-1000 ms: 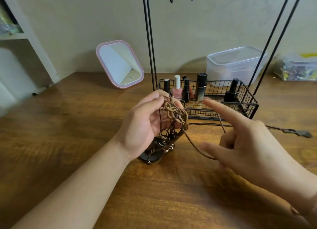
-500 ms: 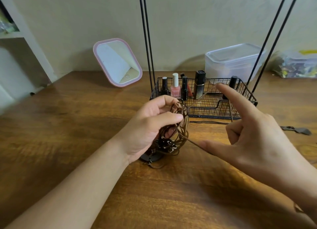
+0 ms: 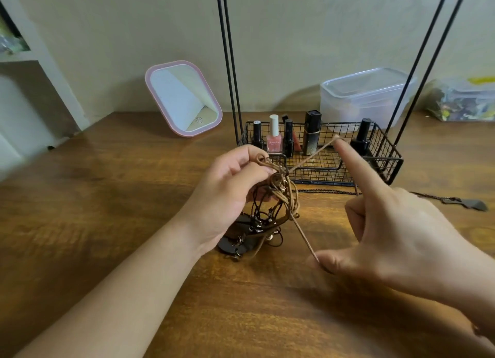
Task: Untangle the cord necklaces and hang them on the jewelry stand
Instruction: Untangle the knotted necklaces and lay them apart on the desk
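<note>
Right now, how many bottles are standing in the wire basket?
5, perhaps more hidden. From the basket's left: a black bottle, a pink bottle, a black bottle, a tall dark gold-trimmed bottle, and a black bottle at the right end.

A mirror [image 3: 183,98] is stood on the desk [image 3: 107,197], left of the jewelry stand [image 3: 321,167]. Bottles [image 3: 274,135] are kept in its basket; a tub [image 3: 367,95] is placed behind.
</note>
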Demonstrator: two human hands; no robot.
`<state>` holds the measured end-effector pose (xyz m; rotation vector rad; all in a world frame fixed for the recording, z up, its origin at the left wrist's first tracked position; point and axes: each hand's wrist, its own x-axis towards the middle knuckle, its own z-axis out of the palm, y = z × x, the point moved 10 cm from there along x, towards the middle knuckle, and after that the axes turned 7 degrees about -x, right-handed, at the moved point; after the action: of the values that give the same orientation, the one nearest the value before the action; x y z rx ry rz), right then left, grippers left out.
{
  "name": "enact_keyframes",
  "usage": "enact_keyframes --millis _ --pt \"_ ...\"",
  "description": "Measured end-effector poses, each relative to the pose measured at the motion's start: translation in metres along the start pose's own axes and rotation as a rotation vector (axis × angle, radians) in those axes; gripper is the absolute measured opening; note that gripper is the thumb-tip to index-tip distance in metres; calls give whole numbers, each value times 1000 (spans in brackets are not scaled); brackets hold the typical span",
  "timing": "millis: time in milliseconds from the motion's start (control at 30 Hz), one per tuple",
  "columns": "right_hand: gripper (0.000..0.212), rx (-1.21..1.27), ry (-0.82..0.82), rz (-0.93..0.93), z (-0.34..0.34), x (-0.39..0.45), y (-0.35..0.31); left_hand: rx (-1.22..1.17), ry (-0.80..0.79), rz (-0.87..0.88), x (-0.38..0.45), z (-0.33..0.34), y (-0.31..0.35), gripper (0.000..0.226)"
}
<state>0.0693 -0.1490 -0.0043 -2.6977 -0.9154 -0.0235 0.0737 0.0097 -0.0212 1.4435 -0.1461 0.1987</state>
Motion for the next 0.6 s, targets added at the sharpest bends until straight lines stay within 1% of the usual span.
enact_keyframes --millis 133,167,233,300,333,367,400,433,467,500,533,600 --pt "141 -51 -72 4 11 1 0 -328 -66 -130 -3 11 -9 8" --pt "143 -63 -91 8 13 1 1 -363 -80 -141 -4 13 -8 7" --pt "145 -99 -127 9 17 2 2 -379 -65 -151 -5 13 -7 14" --pt "137 -160 -155 -20 21 3 3 -385 -40 -148 -5 10 -5 14" --pt "127 -193 -140 -51 22 4 2 -378 -34 -152 -5 9 -4 12" --pt "112 -205 -79 -101 21 6 1 -367 -33 -167 -6 10 -5 9" --pt "91 -177 23 -160 16 8 0 -348 -36 -189 -6 10 -6 8" --pt "69 -111 134 -208 8 7 -1 -333 -36 -208 -7 11 -8 8" --pt "52 -18 239 -237 -2 4 -1 -326 -36 -223 -8 12 -11 9" --pt "41 78 313 -246 -9 1 0 -325 -38 -236 -8 13 -12 10" --pt "35 156 347 -252 -12 0 0 -322 -44 -245 -8 15 -13 12" --pt "30 236 361 -276 -15 -2 -4 -320 -64 -250 -10 19 -13 15"
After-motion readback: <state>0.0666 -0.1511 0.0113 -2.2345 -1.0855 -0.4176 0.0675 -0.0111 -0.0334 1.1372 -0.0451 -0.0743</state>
